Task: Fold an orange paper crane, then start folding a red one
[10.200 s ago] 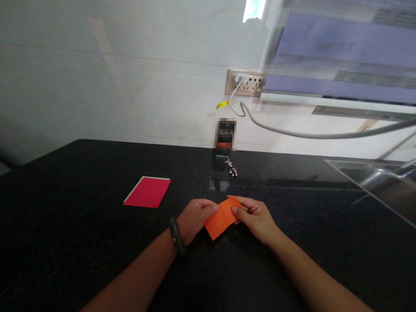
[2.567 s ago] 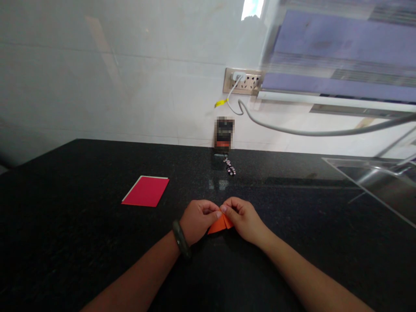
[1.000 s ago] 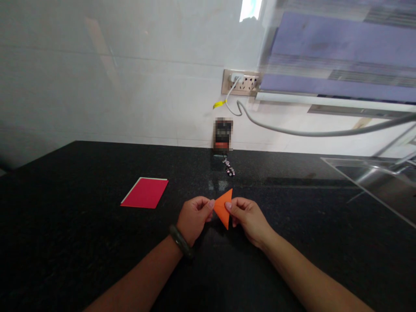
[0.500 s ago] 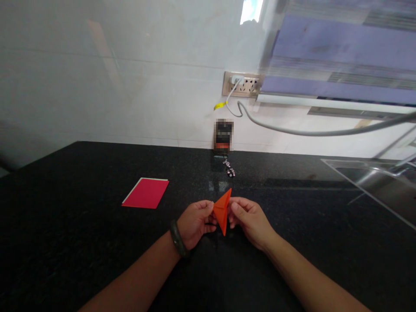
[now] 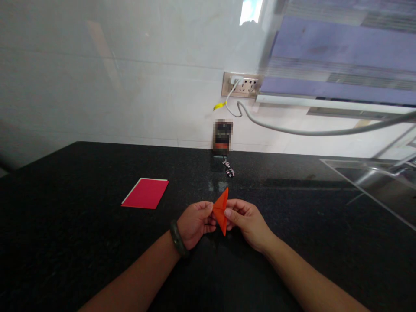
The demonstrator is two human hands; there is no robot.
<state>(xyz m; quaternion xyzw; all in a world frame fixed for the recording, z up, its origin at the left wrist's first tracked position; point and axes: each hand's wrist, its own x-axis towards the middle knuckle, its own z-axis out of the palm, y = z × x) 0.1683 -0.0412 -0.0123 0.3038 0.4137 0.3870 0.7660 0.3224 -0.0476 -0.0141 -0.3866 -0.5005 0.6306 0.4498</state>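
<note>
A piece of orange paper (image 5: 221, 211), folded into a triangle, is held up over the dark countertop (image 5: 97, 251). My left hand (image 5: 197, 221) pinches its left corner between thumb and fingers. On the opposite side, my right hand (image 5: 248, 221) has its thumb on the long right edge and its fingers behind. Parts of the fingers are hidden by the paper. A dark bracelet (image 5: 178, 239) circles my left wrist.
Left of my hands lies a stack of red paper (image 5: 146, 193) with a white edge. A pixelated phone-like object (image 5: 222, 136) with a beaded strap (image 5: 229, 169) leans on the wall. A metal sink (image 5: 383, 182) is at right; a cable (image 5: 292, 132) runs from the socket (image 5: 242, 85).
My right thumb has come down onto the paper's right edge, and the upper tip of the paper has shifted slightly left. My left hand keeps its pinch.
</note>
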